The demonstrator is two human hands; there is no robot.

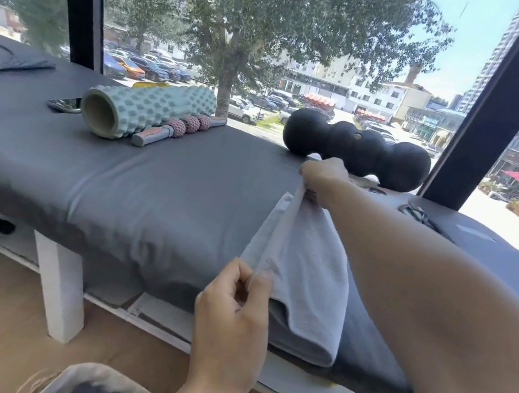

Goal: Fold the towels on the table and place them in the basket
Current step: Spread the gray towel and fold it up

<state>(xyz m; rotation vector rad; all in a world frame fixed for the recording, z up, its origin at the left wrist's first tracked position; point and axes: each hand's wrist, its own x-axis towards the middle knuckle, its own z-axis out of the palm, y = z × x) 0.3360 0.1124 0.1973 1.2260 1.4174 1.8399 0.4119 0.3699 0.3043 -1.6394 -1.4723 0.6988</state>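
Observation:
A light grey towel [302,271] lies over the near edge of the grey padded table [150,192], its lower end folded and hanging off. My left hand [233,307] pinches the towel's near corner at the table's front edge. My right hand [322,175] reaches across the table and pinches the far corner, lifting it a little above the surface. The basket [106,382] shows at the bottom of the view on the floor, with dark cloth inside; only its grey rim and part of the inside are visible.
A teal foam roller [142,110], a pink-and-grey massage stick [177,129] and a phone [65,103] lie at the table's back left. A black peanut-shaped roller [357,147] sits just behind my right hand. A white table leg [60,287] stands on the wooden floor.

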